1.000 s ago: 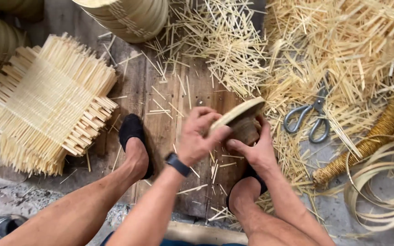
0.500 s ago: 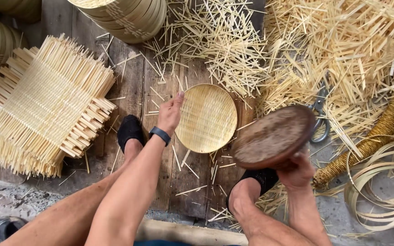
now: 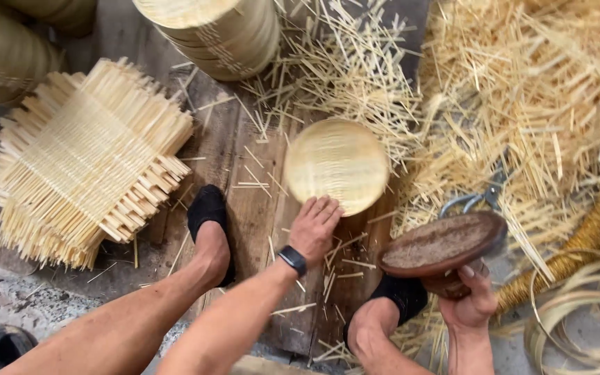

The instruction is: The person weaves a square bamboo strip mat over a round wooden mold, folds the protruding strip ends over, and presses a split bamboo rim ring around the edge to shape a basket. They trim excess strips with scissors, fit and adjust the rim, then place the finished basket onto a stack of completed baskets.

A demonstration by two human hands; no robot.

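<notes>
The left hand [image 3: 316,226] lies palm down with its fingers stretched out together, the fingertips touching the near edge of a round woven bamboo disc [image 3: 337,165] that rests flat on the wooden board [image 3: 244,201] in the middle of the scene. A black wristband [image 3: 293,260] sits on that wrist. The right hand [image 3: 471,300], nearer and to the right, is curled around the underside of a dark round wooden mould [image 3: 442,244], holding it tilted with its flat top facing up; the fingers wrap the base below it. Both feet wear black slippers [image 3: 209,217] and rest on the board, one to the left of the left hand, the other near the right hand. To the far left lies a stack of square woven mats [image 3: 85,163] with loose ends sticking out. Stacked round baskets [image 3: 220,31] stand at the far edge. Loose bamboo splints [image 3: 522,90] cover the right side, with scissors [image 3: 484,198] partly buried just beyond the mould. Coiled bamboo strips [image 3: 578,323] lie at the near right.
</notes>
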